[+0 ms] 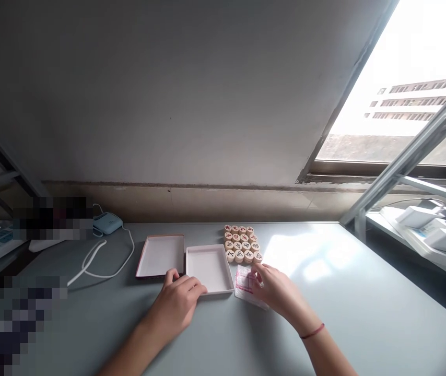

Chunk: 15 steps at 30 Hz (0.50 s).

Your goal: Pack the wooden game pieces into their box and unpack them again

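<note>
Fingers of the right hand (pixel 272 286) partly hide the pink-marked packet (pixel 243 281).

Grey-blue desk (pixel 223 344); on it two open box halves (pixel 209 269) (pixel 162 256) side by side; xiangqi pieces (pixel 242 244) in rows; pink-printed plastic packet (pixel 248 284); white cable (pixel 107 275); light-blue device (pixel 107 222).

Wearer: bare hands, left (pixel 178 303) and right (pixel 278 290), five-fingered, slim build. Right wrist has a thin red cord bracelet (pixel 312 331), single narrow band, looks like string or braid, weave too small to tell. Small raised bit at its outer end, maybe a knot, can't confirm. Left wrist bare, both forearms bare to frame edge
</note>
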Motion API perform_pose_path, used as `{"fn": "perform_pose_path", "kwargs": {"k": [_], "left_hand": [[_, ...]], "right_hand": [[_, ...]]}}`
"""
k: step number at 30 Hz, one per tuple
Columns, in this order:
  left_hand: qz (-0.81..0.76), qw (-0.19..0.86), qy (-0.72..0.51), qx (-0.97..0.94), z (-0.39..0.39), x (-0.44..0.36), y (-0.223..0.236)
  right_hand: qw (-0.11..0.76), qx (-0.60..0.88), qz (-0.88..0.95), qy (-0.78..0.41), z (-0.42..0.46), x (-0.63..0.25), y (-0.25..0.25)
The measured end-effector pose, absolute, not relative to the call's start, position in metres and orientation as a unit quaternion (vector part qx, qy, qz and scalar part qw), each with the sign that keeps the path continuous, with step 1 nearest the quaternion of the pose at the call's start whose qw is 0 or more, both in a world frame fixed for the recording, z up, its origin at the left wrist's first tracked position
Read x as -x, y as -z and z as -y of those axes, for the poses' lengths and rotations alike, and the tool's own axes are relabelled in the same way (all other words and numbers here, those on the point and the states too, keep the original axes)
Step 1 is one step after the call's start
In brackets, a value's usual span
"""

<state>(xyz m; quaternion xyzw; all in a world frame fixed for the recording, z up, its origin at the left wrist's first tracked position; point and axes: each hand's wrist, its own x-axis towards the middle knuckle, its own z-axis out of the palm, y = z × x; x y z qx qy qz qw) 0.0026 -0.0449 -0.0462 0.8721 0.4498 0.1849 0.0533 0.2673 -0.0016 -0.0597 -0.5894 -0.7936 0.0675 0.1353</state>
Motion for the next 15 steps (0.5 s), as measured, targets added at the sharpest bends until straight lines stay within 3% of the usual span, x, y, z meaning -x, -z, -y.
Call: {"fn": "perform_pose_path", "kwargs": {"k": [3, 7, 11, 15], "left_hand": [[-0.429, 0.093, -0.187, -0.879, 0.054, -0.007, 0.039], [-0.456, 0.124, -0.223, -0.853, 0.055, -0.010, 0.031], [-0.533, 0.071, -0.230, -0.811, 0.032, -0.005, 0.029], [-0.588, 0.026, -0.135, -0.797, 0.003, -0.005, 0.029]], "right_hand": [[0.104, 0.602, 0.787, -0.092, 0.000, -0.266, 0.057], [0.178, 0.553, 0.776, -0.244, 0.002, -0.281, 0.032], [0.265, 0.469, 0.723, -0.432, 0.006, -0.288, -0.004], [0.240, 0.400, 0.751, -0.468, 0.001, -0.258, -0.017]]}}
